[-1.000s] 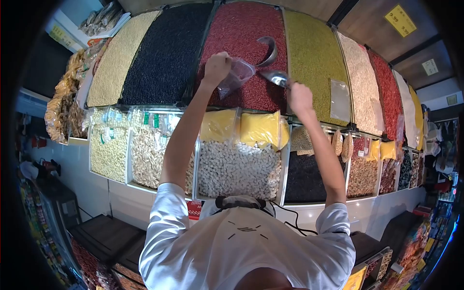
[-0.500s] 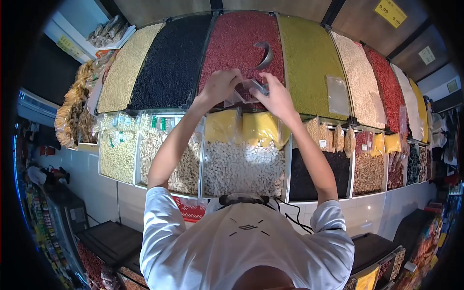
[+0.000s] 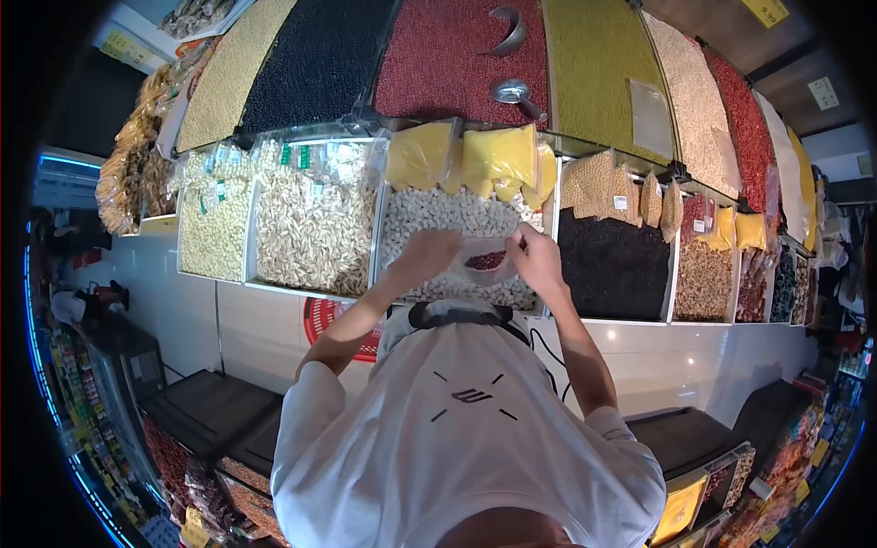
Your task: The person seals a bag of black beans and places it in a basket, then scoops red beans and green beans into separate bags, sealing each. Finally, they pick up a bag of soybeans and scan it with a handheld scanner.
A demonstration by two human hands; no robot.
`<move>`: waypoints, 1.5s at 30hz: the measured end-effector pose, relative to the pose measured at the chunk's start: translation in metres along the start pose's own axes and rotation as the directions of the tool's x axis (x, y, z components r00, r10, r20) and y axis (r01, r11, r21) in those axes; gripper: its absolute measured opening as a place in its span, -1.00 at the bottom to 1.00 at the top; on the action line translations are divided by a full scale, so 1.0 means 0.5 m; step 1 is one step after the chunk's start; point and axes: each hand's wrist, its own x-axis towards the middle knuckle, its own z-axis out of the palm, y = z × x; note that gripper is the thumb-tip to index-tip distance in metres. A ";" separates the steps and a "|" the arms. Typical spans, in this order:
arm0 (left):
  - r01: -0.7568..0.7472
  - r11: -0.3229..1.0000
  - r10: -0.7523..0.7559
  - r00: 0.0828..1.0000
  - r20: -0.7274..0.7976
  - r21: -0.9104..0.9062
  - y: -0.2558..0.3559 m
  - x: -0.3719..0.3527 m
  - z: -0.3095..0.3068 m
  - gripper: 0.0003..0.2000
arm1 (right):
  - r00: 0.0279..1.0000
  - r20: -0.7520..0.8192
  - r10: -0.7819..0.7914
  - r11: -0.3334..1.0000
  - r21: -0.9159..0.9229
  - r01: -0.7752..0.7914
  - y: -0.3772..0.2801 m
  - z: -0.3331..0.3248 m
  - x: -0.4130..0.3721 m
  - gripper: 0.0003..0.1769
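Bag (image 3: 496,245) is being held between the two hands, above the bin of white pieces (image 3: 429,215), and it is showing some dark red beans (image 3: 486,261) inside. Fingers of the left hand (image 3: 437,253) are bending and gripping the left edge of the bag; their tips are partly hiding from view. Thumb and fingers of the right hand (image 3: 537,258) are pinching its right edge. Both forearms are reaching forward from the white shirt (image 3: 475,402).

Just behind the hands, yellow packs (image 3: 500,160) are lying along the far side of the white pieces. To the right, black grains (image 3: 612,265) are filling the next bin, with packs of tan beans (image 3: 594,190) lying at its back. To the left, pale flat slices (image 3: 315,228) are filling another bin, and a red basket (image 3: 320,320) is standing below it, partly behind the left forearm.

Farther out, a shiny scoop (image 3: 513,92) is resting on the large bed of red beans (image 3: 438,64), its handle pointing toward the near right corner. A curved scoop (image 3: 513,35) is lying beyond it. Black beans (image 3: 315,68) are filling the bed on the left side, green beans (image 3: 594,64) the one on the right.
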 end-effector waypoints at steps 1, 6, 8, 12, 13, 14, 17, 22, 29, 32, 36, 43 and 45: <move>0.004 1.000 -0.004 1.000 -0.001 -0.004 0.001 0.002 -0.009 -0.84 | 0.999 -0.018 0.048 0.997 0.063 -0.047 0.024 0.006 -0.010 -0.81; -0.005 0.995 -0.006 0.994 -0.112 -0.095 -0.015 0.033 -0.051 -0.86 | 0.985 -0.032 0.172 0.973 0.163 -0.165 0.057 0.053 0.004 -0.76; 0.023 1.000 -0.024 0.993 -0.116 -0.005 -0.038 0.050 -0.043 -0.83 | 0.985 -0.046 0.164 0.977 0.145 -0.155 0.082 0.094 0.036 -0.74; -0.019 0.984 0.044 0.989 -0.138 0.180 -0.047 0.037 -0.010 -0.74 | 0.977 -0.124 0.176 0.980 0.115 -0.162 0.094 0.122 0.077 -0.74; -0.022 0.983 0.047 0.990 -0.133 0.184 -0.039 0.026 -0.016 -0.74 | 0.979 -0.119 0.164 0.983 0.097 -0.153 0.087 0.115 0.076 -0.74; -0.096 0.990 0.109 0.985 -0.131 0.102 -0.029 0.015 -0.025 -0.75 | 0.982 -0.114 0.152 0.987 0.078 -0.144 0.082 0.108 0.074 -0.74; -0.202 0.979 0.206 0.968 -0.143 0.043 -0.046 0.009 -0.021 -0.77 | 0.994 -0.095 0.045 0.997 0.072 -0.039 0.059 0.063 0.045 -0.87; -0.101 0.991 0.104 0.994 -0.034 0.082 -0.057 0.022 -0.017 -0.86 | 0.946 -0.065 -0.319 0.947 0.005 0.320 0.068 0.056 0.030 -0.74; -0.224 0.969 0.235 0.965 -0.117 0.098 -0.086 0.002 -0.045 -0.93 | 0.890 -0.016 -0.456 0.869 -0.222 0.441 0.089 0.037 0.045 -0.90; -0.228 0.970 0.239 0.958 -0.158 0.087 -0.090 0.005 -0.057 -0.95 | 0.881 -0.036 -0.472 0.868 -0.194 0.457 0.079 0.036 0.045 -0.93; -0.224 0.955 0.266 0.939 -0.219 0.196 -0.108 0.023 -0.045 -0.92 | 0.897 -0.144 -0.418 0.908 -0.035 0.417 0.080 0.070 0.049 -0.94; -0.264 0.949 0.314 0.822 -0.475 0.171 0.008 0.057 -0.028 -0.82 | 0.961 -0.265 -0.075 0.908 0.380 0.175 0.097 0.126 0.022 -0.83; -0.417 0.870 0.492 0.766 -0.415 0.262 0.049 0.073 -0.002 -0.82 | 0.952 -0.303 -0.047 0.883 0.433 0.181 0.098 0.132 0.019 -0.73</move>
